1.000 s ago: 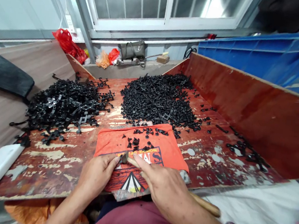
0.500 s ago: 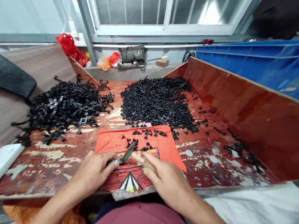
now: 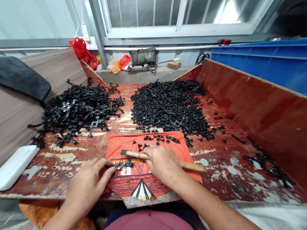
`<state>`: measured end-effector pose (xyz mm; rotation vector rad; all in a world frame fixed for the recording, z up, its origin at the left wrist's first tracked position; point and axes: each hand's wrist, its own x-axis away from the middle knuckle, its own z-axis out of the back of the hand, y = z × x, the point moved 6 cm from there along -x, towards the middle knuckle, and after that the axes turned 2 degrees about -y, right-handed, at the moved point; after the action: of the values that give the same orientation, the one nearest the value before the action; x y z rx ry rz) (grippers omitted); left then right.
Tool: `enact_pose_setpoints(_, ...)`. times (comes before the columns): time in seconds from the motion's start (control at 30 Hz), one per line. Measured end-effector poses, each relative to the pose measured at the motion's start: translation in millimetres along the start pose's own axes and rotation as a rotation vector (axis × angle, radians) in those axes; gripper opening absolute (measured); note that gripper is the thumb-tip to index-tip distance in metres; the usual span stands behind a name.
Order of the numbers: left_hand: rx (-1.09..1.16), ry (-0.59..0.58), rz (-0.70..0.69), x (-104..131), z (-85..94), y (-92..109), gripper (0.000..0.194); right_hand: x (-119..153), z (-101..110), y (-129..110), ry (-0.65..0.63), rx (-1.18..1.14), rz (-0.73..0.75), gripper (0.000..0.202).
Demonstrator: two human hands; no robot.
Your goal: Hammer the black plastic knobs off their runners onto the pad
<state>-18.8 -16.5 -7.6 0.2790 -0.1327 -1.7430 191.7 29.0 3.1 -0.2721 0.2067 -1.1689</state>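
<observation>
wooden-handled tool [image 3: 135,154]: swung over since the last moment — its dark green head was at the left fingers; now it lies level, head pointing left, a little beyond them.
right hand [image 3: 163,164]: moved forward over the orange cloth [image 3: 115,145], closed round the tool's handle; its fingertips come down beside the small black pieces [image 3: 158,139], but whether they pinch one i cannot tell.
left hand [image 3: 87,179]: thumb and finger gripping the near end of the hinged black piece [image 3: 125,163], now angled a little away from the right hand.
hinged black piece: low over the lettered part of the cloth, its far end free of any hand.
what it means: the piece is uncovered and steadied at one end only, which i judge to be a pause in the tool's use on it.
front edge: the bench [image 3: 58,172] ends just short of the left wrist; the cloth reaches almost to that rim.
far side: left heap [image 3: 73,109] and right heap [image 3: 168,105] crowd up behind the cloth, so room forward looks tight.
open room: right of the cloth, towards the side board [image 3: 268,106], with only scattered bits; leftwards, a worn strip before the white case [image 3: 11,169].
</observation>
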Motion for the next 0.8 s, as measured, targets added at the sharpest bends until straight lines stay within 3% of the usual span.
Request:
enact_pose_setpoints(0.23,-0.303,-0.103,-0.048,-7.8,-11.0,17.8,0.033,5.5,0.2,5.9,-0.043,0.061,-0.031,0.018)
enact_pose_setpoints(0.47,-0.368,-0.006,-0.078,1.4,-9.5,15.2,0.033,-2.0,2.1,-2.7,-0.063,0.117,-0.035,0.024)
enact_pose_setpoints(0.57,-0.149,0.029,-0.020,5.2,-6.4,-1.2,0.035,-3.1,2.2,0.2,-0.061,0.124,-0.072,0.022)
enact_pose_setpoints(0.7,0.331,0.095,0.133,14.7,1.8,-32.2,0.039,3.0,5.6,-2.3,-0.047,0.096,-0.088,0.019)
enact_pose_setpoints(0.8,0.681,0.053,0.288,25.2,2.8,-41.1,0.045,7.1,4.1,-15.6,-0.044,0.047,-0.063,0.016)
